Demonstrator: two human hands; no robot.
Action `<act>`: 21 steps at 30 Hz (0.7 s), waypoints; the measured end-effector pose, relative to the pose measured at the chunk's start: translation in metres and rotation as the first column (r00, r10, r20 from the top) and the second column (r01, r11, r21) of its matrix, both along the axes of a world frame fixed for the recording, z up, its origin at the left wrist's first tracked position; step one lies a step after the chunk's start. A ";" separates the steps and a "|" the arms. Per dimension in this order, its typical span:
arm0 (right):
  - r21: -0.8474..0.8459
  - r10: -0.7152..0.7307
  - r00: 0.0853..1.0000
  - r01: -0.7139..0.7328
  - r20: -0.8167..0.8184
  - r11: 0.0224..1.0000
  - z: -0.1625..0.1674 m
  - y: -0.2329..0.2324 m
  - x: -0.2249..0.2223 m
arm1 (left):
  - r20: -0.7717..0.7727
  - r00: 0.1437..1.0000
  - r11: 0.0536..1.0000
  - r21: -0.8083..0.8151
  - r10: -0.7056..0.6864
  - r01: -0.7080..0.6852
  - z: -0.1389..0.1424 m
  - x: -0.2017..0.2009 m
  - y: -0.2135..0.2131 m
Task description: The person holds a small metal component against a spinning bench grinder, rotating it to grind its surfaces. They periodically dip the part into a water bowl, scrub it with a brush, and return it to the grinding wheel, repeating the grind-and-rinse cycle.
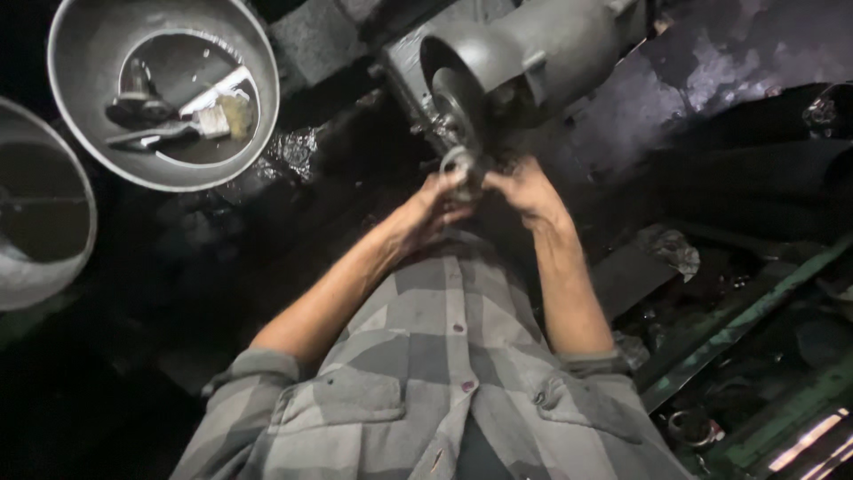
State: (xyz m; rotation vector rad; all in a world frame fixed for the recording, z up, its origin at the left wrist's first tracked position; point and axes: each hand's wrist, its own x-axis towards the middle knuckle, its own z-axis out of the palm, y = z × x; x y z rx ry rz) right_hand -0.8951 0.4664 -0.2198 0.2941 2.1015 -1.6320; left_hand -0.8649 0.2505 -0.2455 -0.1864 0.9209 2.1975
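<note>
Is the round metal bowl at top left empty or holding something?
Holding something: the metal bowl contains a brush and dark tools.

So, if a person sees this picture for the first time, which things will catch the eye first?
Probably the two hands, left hand and right hand, which meet at the centre around a small shiny metal ring. Just above them lies a large grey metal machine housing with a round opening. At the upper left, a round grey metal bowl holds a worn paintbrush.
</note>
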 end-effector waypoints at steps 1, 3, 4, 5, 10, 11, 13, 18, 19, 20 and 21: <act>-0.020 -0.006 1.000 0.006 -0.013 1.000 0.004 0.001 0.004 | -0.001 1.000 1.000 -0.026 -0.012 0.012 0.004 0.003 0.002; -0.051 -0.026 0.999 0.025 -0.021 0.998 0.013 0.000 0.014 | 0.024 1.000 1.000 -0.005 -0.017 0.017 0.009 0.002 0.005; -0.110 -0.055 0.996 0.048 -0.066 0.993 0.017 -0.002 0.020 | 0.041 0.999 0.999 0.040 -0.009 0.007 0.010 -0.001 0.006; -0.167 -0.089 0.989 0.069 -0.117 0.984 0.019 -0.008 0.024 | 0.052 0.999 0.996 0.086 -0.005 0.000 0.010 -0.006 0.007; -0.327 -0.212 0.964 0.150 -0.162 0.933 0.030 -0.029 0.033 | 0.101 0.994 0.957 0.291 -0.041 0.010 0.004 -0.028 0.003; -0.323 -0.197 0.969 0.142 -0.146 0.936 0.031 -0.033 0.030 | 0.073 0.997 0.960 0.279 -0.040 0.018 0.003 -0.031 0.001; -0.317 -0.183 0.976 0.138 -0.117 0.938 0.033 -0.036 0.023 | 0.137 0.990 0.945 0.327 -0.016 -0.030 0.001 -0.035 -0.001; -0.259 -0.104 0.985 0.066 -0.137 0.964 0.028 -0.035 0.005 | 0.205 0.979 0.940 0.334 0.004 -0.074 -0.004 -0.037 -0.005; -0.249 -0.093 0.988 0.060 -0.122 0.967 0.025 -0.035 0.002 | 0.207 0.978 0.938 0.337 0.010 -0.081 -0.006 -0.036 -0.005; -0.238 -0.080 0.990 0.051 -0.112 0.970 0.022 -0.034 -0.001 | 0.204 0.979 0.936 0.342 0.017 -0.088 -0.008 -0.035 -0.005; -0.226 -0.065 0.993 0.041 -0.099 0.973 0.018 -0.034 -0.002 | 0.189 0.982 0.937 0.337 0.028 -0.091 -0.009 -0.034 -0.005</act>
